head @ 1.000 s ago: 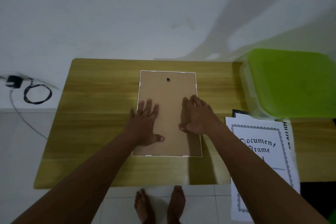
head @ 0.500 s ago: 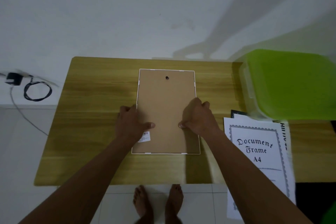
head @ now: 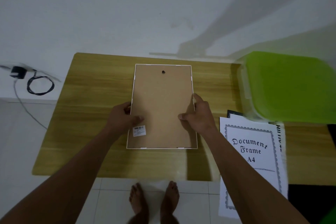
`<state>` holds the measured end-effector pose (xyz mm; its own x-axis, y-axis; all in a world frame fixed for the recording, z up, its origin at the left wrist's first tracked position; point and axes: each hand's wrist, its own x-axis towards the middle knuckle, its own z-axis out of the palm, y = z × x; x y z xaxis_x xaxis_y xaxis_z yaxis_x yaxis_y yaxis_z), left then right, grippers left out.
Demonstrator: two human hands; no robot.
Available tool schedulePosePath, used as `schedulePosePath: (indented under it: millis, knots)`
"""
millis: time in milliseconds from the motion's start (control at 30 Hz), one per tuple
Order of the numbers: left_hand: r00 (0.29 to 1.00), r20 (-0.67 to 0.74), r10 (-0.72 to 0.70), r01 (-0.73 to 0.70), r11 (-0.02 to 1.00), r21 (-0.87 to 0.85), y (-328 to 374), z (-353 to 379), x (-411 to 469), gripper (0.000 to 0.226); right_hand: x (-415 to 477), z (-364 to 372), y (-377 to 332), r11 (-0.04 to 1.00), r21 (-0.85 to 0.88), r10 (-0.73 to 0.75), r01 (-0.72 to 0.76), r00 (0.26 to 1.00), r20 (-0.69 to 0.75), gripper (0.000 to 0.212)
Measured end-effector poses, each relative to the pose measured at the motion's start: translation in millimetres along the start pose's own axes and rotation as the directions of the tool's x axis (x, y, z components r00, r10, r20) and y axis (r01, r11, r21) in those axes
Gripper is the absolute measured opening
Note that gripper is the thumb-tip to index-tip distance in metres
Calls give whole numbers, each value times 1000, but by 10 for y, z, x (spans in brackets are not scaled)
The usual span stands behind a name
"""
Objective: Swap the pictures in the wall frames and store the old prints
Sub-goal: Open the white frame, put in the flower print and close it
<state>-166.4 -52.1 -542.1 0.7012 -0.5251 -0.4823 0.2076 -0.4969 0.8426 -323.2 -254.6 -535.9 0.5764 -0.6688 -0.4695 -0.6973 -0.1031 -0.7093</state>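
At the far left, off the table, sits one black plug adapter with one cable coiled in a single loop. To its right is one wooden table set against the white wall. One picture frame lies face down at the table's middle, its brown backing board up inside a thin white rim. The board has one dark hanging hole near the far edge and one barcode sticker at the near left. The left hand clamps the frame's left edge, thumb on the board and fingers curled round the rim. The right hand clamps the right edge the same way, thumb on the board. Right of it, one printed sheet reading "Document Frame A4" hangs over the near table edge, with a second sheet showing beneath it and one dark frame corner just beyond. At the far right stands one box with a green lid. Two bare feet stand on the tiles below.
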Motion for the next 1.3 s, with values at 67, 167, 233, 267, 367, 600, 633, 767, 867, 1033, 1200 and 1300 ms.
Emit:
schedulePosePath:
  millis: [67, 167, 233, 267, 367, 600, 633, 767, 867, 1033, 1200, 1300]
  knots:
    - [999, 43, -13, 16, 998, -66, 56, 19, -62, 50, 94, -4, 96, 1000, 29, -8, 7, 1000, 11, 106]
    - [994, 112, -5, 20, 990, -137, 122, 23, -112, 65, -46, -145, -79, 998, 56, -27, 26, 1000, 13, 91]
    - [995, 103, 18, -2, 988, -153, 203, 18, -163, 70, -120, -227, -157, 998, 53, -28, 26, 999, 37, 73]
    - [995, 89, 43, -30, 988, -150, 262, 16, -209, 70, -142, -247, -174, 997, 62, -37, 35, 998, 46, 74]
    - [985, 65, 163, -155, 982, -111, 477, -1, -379, 72, -253, -232, -346, 994, 80, -76, 72, 996, 43, 77]
    - [885, 14, 465, -451, 851, 271, 886, 62, -796, 68, -649, -238, -1291, 956, 185, -228, 227, 974, -19, 73]
    - [875, 1, 485, -462, 832, 307, 929, 77, -883, 70, -718, -234, -1403, 959, 178, -222, 222, 975, -23, 83]
    - [804, 29, 594, -558, 736, 384, 1084, 106, -1206, 69, -1015, -265, -1625, 959, 168, -205, 230, 966, -154, 85]
    - [746, 86, 661, -627, 653, 425, 1131, 182, -1426, 64, -1175, -328, -1620, 948, 213, -174, 238, 944, -279, 49]
    - [803, 207, 560, -592, 704, 392, 1094, 253, -1617, 73, -1419, -526, -1540, 926, 286, -103, 248, 891, -441, 36]
    - [775, -2, 632, -596, 732, 330, 1230, -13, -1572, 56, -1715, -776, -1372, 858, 378, -152, 348, 875, -460, 54]
    - [837, -43, 545, -492, 785, 377, 1483, -251, -1475, 66, -1935, -967, -1314, 814, 416, -202, 406, 868, -454, 56]
